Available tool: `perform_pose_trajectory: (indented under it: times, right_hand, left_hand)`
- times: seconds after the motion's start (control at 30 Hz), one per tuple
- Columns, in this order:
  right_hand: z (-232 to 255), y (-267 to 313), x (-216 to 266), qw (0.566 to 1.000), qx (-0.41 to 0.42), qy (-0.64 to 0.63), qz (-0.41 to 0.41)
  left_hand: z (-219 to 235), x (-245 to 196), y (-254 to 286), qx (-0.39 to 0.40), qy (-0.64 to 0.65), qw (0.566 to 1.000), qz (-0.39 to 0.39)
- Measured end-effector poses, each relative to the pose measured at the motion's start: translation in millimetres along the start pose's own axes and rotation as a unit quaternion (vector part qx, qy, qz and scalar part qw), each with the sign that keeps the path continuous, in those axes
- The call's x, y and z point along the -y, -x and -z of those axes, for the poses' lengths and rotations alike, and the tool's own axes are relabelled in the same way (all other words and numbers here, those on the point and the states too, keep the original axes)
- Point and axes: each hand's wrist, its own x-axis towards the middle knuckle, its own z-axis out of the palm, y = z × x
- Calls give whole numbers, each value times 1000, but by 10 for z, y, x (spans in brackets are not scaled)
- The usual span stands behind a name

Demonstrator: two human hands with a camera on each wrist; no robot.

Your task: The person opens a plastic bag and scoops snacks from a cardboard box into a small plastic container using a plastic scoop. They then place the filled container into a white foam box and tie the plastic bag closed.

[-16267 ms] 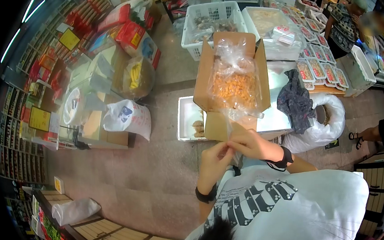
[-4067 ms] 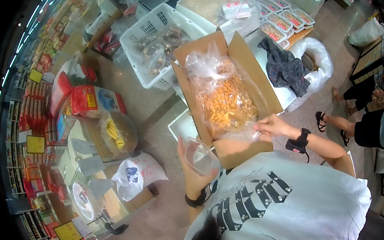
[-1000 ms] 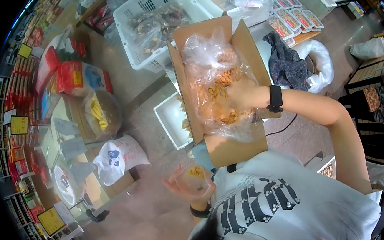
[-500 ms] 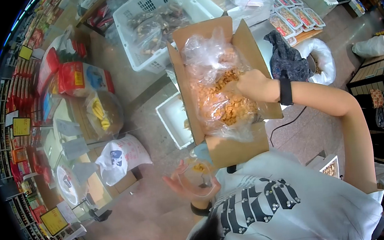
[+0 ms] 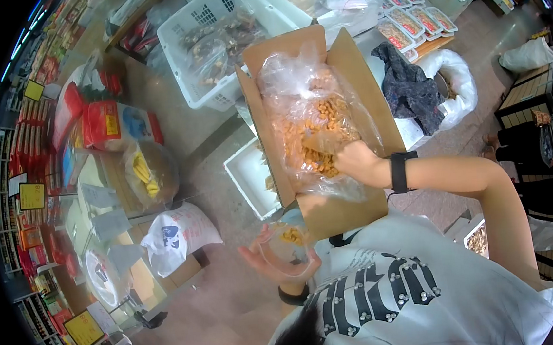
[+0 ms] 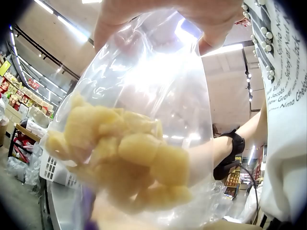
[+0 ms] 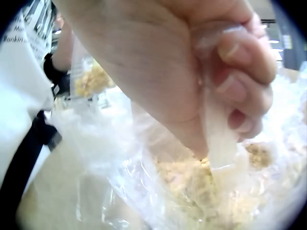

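Note:
My left hand (image 5: pixel 286 271) holds a clear plastic bag (image 6: pixel 158 91) by its top, fingers spread around the mouth. Yellow chunky pieces (image 6: pixel 129 148) fill its lower part. My right hand (image 5: pixel 361 164) is over the brown cardboard box (image 5: pixel 369 102), fingers curled round the handle of a translucent scoop (image 7: pixel 221 148). The scoop's front end dips among orange-yellow pieces (image 5: pixel 334 111) inside the large clear liner bag (image 5: pixel 287 83). The liner's near edge lies bunched by the box's near flap (image 5: pixel 346 214).
Behind the box stands a white perforated crate (image 5: pixel 178 66) with bagged dark goods. A white foam box (image 5: pixel 244 178) sits left below. Dark crumpled plastic (image 5: pixel 410 88) and a white sack (image 5: pixel 455 71) are at right. A filled white bag (image 5: pixel 180 237) stands left.
Over the past half second, my right hand moved toward the near end of the cardboard box. Earlier, the liner was drawn closed; it is now untied, and the small bag has received pieces.

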Motion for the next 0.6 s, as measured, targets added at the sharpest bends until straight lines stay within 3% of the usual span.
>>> perform_pose_trajectory:
  times: [0.1, 0.13, 0.23, 0.4, 0.5, 0.6]
  right_hand:
    - [281, 40, -290, 985, 61, -137, -80]
    - [187, 32, -255, 982, 21, -142, -126]
    - [-8, 125, -76, 971, -49, -196, -124]
    - [156, 305, 43, 946, 10, -308, -102]
    - [-187, 253, 99, 955, -29, -274, -112]
    - [-107, 272, 156, 951, -19, -296, -91]
  left_hand:
    - [-7, 44, 31, -17, 21, 1000, 7]
    - [-5, 63, 39, -16, 31, 999, 2]
    - [16, 111, 24, -12, 46, 999, -3]
    - [27, 56, -29, -11, 43, 999, 2]
    - [-4, 99, -10, -19, 52, 998, -13]
    - [-3, 78, -47, -19, 69, 997, -12]
